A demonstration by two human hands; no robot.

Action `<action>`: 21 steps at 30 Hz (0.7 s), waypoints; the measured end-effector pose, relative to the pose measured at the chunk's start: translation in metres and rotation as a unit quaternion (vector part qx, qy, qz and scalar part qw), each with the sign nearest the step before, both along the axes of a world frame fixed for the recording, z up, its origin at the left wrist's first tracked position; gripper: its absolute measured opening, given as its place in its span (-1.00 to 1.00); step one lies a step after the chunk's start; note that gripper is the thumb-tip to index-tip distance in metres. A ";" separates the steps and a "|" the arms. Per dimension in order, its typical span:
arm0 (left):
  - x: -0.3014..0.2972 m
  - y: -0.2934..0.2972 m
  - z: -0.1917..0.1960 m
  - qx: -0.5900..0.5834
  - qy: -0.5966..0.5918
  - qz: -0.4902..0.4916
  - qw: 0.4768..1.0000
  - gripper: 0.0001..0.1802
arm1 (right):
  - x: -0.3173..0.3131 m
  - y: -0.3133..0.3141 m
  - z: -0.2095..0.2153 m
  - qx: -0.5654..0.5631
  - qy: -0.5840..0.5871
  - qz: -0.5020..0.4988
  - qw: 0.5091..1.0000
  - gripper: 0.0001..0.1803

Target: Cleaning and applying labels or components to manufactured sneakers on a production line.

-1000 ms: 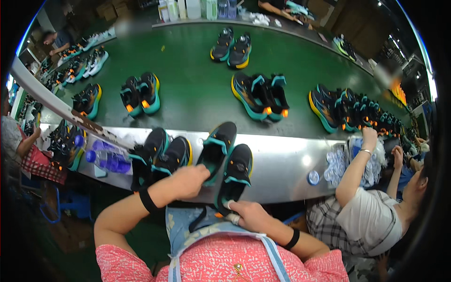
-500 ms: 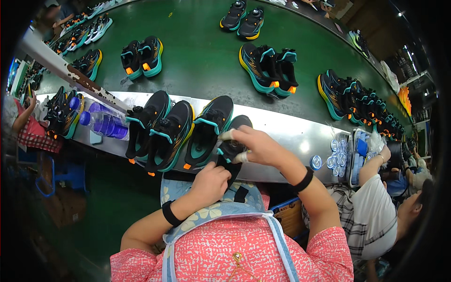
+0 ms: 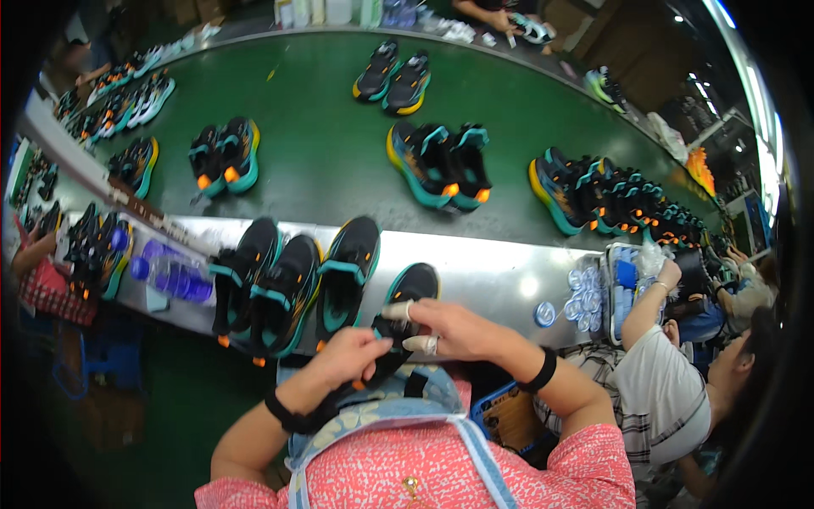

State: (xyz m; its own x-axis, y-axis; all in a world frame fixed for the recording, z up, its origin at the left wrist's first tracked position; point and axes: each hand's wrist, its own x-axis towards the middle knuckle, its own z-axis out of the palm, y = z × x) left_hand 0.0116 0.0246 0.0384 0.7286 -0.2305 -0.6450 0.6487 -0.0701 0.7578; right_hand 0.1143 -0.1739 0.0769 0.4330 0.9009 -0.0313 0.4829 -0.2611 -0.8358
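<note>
Since half a second ago: right hand [image 3: 454, 327] drawn back from over the shoe's middle toward the toe; left hand [image 3: 348, 360] shifted up onto the heel end; view swung slightly, belt pairs displaced in frame.

Nearest: pink top and light blue apron straps [image 3: 475, 450] at lower edge. Black wristbands on both forearms.

Left hand: fingers curled, clasping the rear of the shoe [image 3: 409, 293]. Right hand: fingers closed over the forepart, two fingertips taped white, ring visible. Shoe: black with teal trim, half on the steel ledge [image 3: 500, 271], heel overhanging toward the lap.

Just left, on the ledge: three more black-teal shoes [image 3: 292, 284], side by side, toes away. Further left: blue bottles [image 3: 170, 276]. Right: tray of bottle caps [image 3: 593, 293], co-worker's hand [image 3: 666, 276] reaching to it.

Beyond: green belt [image 3: 322, 161] carrying four pairs well apart, a dense row at far right.

Risk, as judgement: overhanging heel liable to slip off the ledge should either grip loosen; neighbouring shoe close enough to be knocked by the left wrist; taped fingertips likely reducing feel on the upper.
</note>
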 end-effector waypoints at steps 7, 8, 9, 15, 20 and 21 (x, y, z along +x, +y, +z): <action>-0.010 -0.016 -0.012 -0.043 0.005 0.020 0.999 -0.68 | -0.028 -0.006 -0.025 -0.041 -0.183 -0.145 0.971 -0.64; -0.012 -0.015 -0.015 -0.054 0.008 0.025 0.998 -0.67 | -0.025 -0.006 -0.022 -0.045 -0.190 -0.158 0.968 -0.64; -0.011 -0.017 -0.012 -0.032 0.008 0.025 0.999 -0.68 | -0.022 -0.008 -0.019 -0.021 -0.167 -0.125 0.978 -0.63; -0.003 -0.024 -0.002 -0.002 0.024 0.014 1.000 -0.69 | -0.037 -0.009 -0.034 -0.045 -0.221 -0.183 0.957 -0.58; -0.002 -0.023 -0.006 -0.004 0.024 -0.003 1.000 -0.74 | -0.037 -0.016 -0.027 0.014 -0.154 -0.128 0.980 -0.68; -0.001 -0.024 -0.005 -0.009 0.025 -0.006 1.000 -0.74 | -0.038 -0.017 -0.033 0.007 -0.180 -0.141 0.974 -0.66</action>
